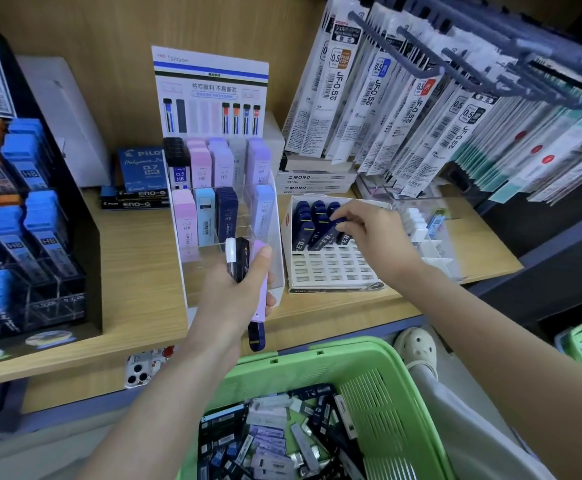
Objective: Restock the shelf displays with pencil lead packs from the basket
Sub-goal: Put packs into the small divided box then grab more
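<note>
Green basket [317, 355] is sitting closest, bottom centre, below the shelf edge, and it's holding a loose heap of lead packs [268, 441], mixed black, white & navy, lying every which way.

L hand [234, 292] is hovering over the basket's far rim, in front of the clear Tombow display [277, 216]. Fingers are curling round a small bundle of packs [258, 306], thumb pressing on top. White, black & lilac ends are sticking up, and a navy end is poking out below the palm.

R hand [369, 230] is reaching over the white slotted tray [331, 268], just right of the Tombow display on the wooden shelf [137, 271]. Thumb & fingertips are pinching a navy pack [327, 233], which is leaning at a tilt among the navy packs in the back rows [303, 220]. Can't tell if its foot is already seated in a slot. Front rows of slots are showing bare.

Blue HB packs [40, 230] are standing in a black display at far L. Refill sleeves [421, 116] are hanging on hooks upper R. A phone [140, 370] is lying under the shelf edge, and a pale shoe [416, 348] is showing beside the basket.
</note>
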{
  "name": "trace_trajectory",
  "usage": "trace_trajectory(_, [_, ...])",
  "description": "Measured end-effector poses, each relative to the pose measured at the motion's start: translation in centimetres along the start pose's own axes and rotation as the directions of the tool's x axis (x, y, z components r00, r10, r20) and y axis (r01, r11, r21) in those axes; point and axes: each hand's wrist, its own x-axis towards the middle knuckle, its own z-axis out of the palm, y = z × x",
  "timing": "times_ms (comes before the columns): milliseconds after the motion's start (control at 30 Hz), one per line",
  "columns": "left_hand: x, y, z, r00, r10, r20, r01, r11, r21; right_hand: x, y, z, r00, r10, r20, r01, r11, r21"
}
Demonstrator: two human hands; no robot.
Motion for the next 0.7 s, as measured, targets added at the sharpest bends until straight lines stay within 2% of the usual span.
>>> trace_trajectory(133, [0.1,0.0,0.1,1.0,-0.006,0.004,0.006,1.0,-0.003,0.3,0.0,0.1,0.994,-0.081,0.079,0.085,0.995,-0.051])
trace_trajectory(233, [0.0,-0.1,0.1,1.0,-0.005,0.006,0.005,1.0,0.007,0.5,-0.1,0.6,0.988,-0.15,0.03,0.152,0.985,-0.078])
trace_trajectory(367, [0.2,-0.2,0.1,1.0,-0.005,0.004,0.005,1.0,0.022,0.8,-0.1,0.8,0.998,-0.065,0.008,0.065,0.997,-0.027])
trace_trajectory(500, [0.1,-0.3,0.1,1.0,-0.006,-0.002,0.006,0.999,0.042,0.9,0.1,1.3,0.992,-0.122,0.043,0.125,0.989,-0.076])
trace_trajectory(700, [0.0,0.1,0.3,0.998,-0.054,-0.032,0.054,0.998,-0.024,0.4,0.3,1.6,0.989,-0.15,-0.015,0.147,0.978,-0.146])
